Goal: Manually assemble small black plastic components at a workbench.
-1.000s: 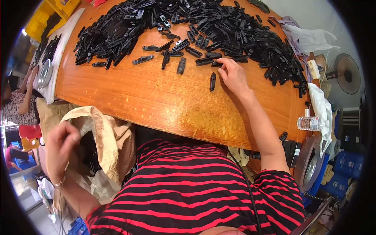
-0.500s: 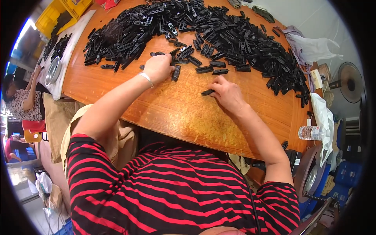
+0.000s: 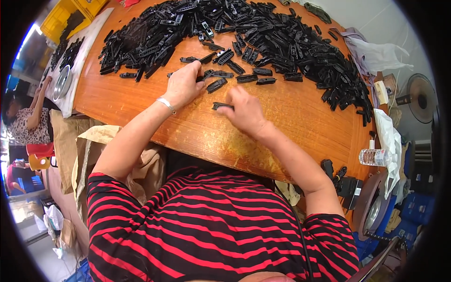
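My left hand (image 3: pixel 185 85), with a silver bracelet on its wrist, has its fingers curled round a narrow black plastic part (image 3: pixel 206 75), mostly hidden by the thumb and forefinger. Close by lie several loose black parts, one of them (image 3: pixel 217 85) just right of the thumb. My right hand (image 3: pixel 245 112) is lower and to the right, slightly blurred. It pinches a black plastic clip-like piece (image 3: pixel 221 106) just above the wooden table (image 3: pixel 206 134). A large curved heap of similar black pieces (image 3: pixel 300 49) spreads across the table's far side.
A water bottle (image 3: pixel 376 157) and white plastic bag (image 3: pixel 386 134) are at the right edge, with a fan (image 3: pixel 419 96) beyond. Far left, a metal bowl (image 3: pixel 62 82) stands on another table near a yellow crate (image 3: pixel 58 21). Another person (image 3: pixel 30 117) sits there.
My right hand has moved left with its black piece, closer to my left hand. My left hand has shifted slightly left and down. The loose part beside its thumb has turned.
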